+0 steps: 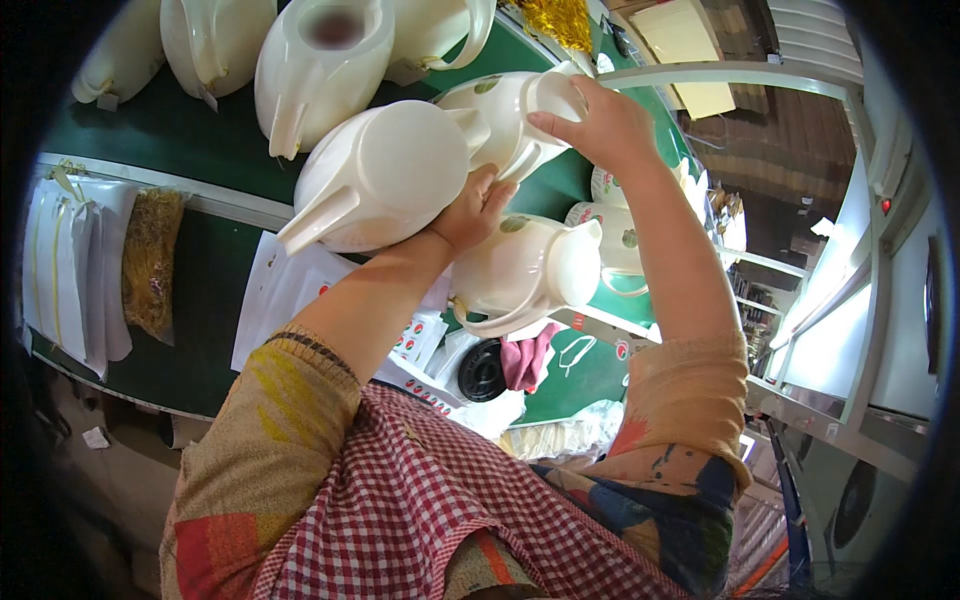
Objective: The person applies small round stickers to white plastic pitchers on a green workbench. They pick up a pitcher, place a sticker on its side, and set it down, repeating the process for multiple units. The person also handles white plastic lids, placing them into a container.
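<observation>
A glossy white pitcher [508,112] with a green leaf print lies tilted between my two hands. My right hand [612,128] is closed over its right end, thumb across the pale rounded face. From below, my left hand [472,214] is closed at the handle side, its fingers partly hidden against the pitcher. Left of that hand sits a larger-looking white pitcher [395,180] with its round face up and its handle to the lower left. Just under my hands another leaf-printed white pitcher [525,265] lies beside my left wrist.
More white pitchers [325,65] line the green table [225,150] at the far left. White mugs [610,230] stand right. Packs of gold tinsel [152,262], white sleeves [75,270], sticker sheets [415,345], a black round lid [482,370] and a pink cloth [525,358] lie nearer.
</observation>
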Demonstrator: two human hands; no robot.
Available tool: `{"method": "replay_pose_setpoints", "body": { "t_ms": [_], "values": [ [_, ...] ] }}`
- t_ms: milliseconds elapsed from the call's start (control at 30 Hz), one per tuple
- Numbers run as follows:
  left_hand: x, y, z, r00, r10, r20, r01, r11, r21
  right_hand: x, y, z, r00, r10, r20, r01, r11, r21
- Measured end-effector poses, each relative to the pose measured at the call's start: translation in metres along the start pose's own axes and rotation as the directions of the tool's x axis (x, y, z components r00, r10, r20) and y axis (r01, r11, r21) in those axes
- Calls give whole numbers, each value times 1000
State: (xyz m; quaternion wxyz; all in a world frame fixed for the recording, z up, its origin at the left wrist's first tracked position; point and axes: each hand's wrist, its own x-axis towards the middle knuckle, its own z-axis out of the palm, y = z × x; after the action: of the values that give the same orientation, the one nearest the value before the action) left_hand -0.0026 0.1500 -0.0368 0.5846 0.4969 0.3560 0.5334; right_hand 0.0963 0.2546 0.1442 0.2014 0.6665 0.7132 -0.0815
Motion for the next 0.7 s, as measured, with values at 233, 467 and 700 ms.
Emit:
{"method": "replay_pose_setpoints", "body": {
  "t_ms": [233, 467, 700],
  "values": [
    [-1, 0, -1, 1000, -9, 15, 7, 986, 168, 11, 46, 34, 857, -415, -307, 446, 894, 38],
    [-3, -17, 8, 987, 70, -144, -40, 979, 201, 6, 5, 40, 955, 44, -293, 10, 984, 181],
    [11, -3, 20, 993, -121, 2, 117, 964, 239, -39, 36, 65, 818, 245, -521, 218, 706, 674]
  ]
}}
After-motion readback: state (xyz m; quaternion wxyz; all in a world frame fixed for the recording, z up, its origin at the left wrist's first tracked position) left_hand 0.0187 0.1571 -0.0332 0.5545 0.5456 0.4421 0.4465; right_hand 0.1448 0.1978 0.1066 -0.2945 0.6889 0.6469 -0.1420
